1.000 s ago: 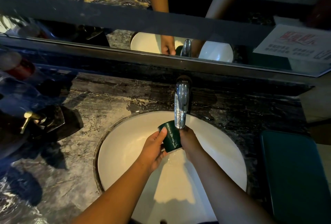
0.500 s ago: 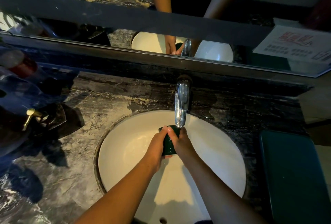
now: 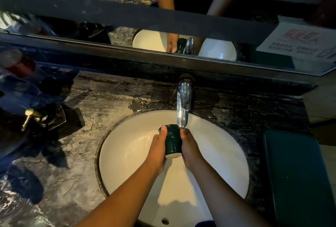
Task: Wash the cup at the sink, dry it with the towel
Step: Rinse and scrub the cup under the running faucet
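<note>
A small dark green cup is held over the white sink basin, just below the chrome faucet spout. It is tipped with its pale base toward me and its mouth pointing away. My left hand grips its left side, thumb up along the wall near the rim. My right hand clasps the right side. A dark green towel lies flat on the counter right of the basin.
The dark marble counter surrounds the basin. A black soap dispenser with a brass pump and bottles stand at the left. A mirror runs behind the faucet, with a printed card at right.
The cup has turned between my hands: its open mouth faced left a second ago, now its pale base faces me. Both hands have closed in around it under the spout.
</note>
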A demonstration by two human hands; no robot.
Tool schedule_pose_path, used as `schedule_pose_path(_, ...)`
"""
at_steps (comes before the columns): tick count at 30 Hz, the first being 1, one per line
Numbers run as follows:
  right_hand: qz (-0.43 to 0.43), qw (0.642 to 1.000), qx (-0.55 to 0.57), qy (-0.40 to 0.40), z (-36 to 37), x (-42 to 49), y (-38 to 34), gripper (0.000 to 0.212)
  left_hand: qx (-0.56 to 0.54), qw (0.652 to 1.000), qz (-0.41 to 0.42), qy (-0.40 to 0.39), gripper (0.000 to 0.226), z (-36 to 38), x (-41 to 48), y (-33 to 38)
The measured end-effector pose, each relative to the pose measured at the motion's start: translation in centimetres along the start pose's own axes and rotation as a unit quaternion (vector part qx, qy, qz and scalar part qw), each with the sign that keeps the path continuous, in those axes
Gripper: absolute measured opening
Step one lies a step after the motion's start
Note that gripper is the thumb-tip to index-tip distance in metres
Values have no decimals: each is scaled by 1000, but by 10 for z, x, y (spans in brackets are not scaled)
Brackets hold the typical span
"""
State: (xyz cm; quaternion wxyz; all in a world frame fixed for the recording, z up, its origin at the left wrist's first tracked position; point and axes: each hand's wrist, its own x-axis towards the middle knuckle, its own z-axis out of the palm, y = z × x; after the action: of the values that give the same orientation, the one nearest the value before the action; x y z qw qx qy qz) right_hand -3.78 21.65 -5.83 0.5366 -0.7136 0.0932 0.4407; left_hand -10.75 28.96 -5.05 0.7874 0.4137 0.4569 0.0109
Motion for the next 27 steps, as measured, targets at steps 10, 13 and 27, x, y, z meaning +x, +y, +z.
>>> schedule_pose_path(10,-7,998,-58,6,1,-1,-8,43,42,999,-16,27,52,0,8,1)
schedule_pose_path(13,-15,995,-96,20,-4,-1,-6,44,40,998,-32,34,48,7,7,2)
schedule_pose_path(27,-19,991,-132,31,2,-4,-7,48,118,992,-1,41,65,10,7,-2)
